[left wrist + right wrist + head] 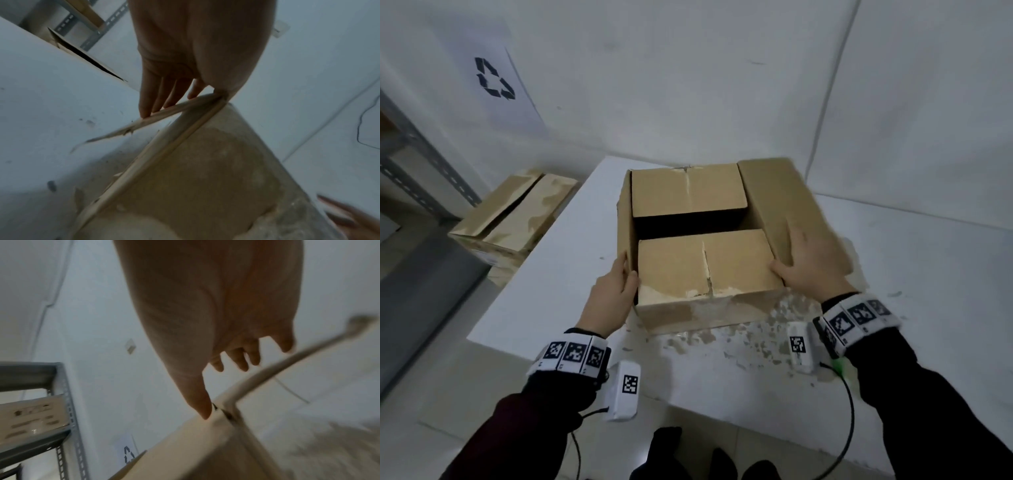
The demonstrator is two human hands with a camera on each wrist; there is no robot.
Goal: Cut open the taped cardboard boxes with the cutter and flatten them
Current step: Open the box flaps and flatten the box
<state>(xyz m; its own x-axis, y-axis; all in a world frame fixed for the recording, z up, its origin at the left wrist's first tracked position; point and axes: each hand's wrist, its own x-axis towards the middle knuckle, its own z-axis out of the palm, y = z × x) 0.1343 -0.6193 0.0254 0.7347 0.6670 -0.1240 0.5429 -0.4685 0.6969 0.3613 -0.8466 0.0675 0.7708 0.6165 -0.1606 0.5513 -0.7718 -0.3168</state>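
Nearest, the left hand [613, 291] pinches the left flap of the cardboard box [698, 308], thumb inside, fingers [148, 104] outside. Opposite, the right hand [811, 263] lies with straight fingers flat on the right flap. This box sits near the front edge of the white tabletop [558, 284], inner flaps partly folded down. Beyond the left edge lies a second box [517, 216].
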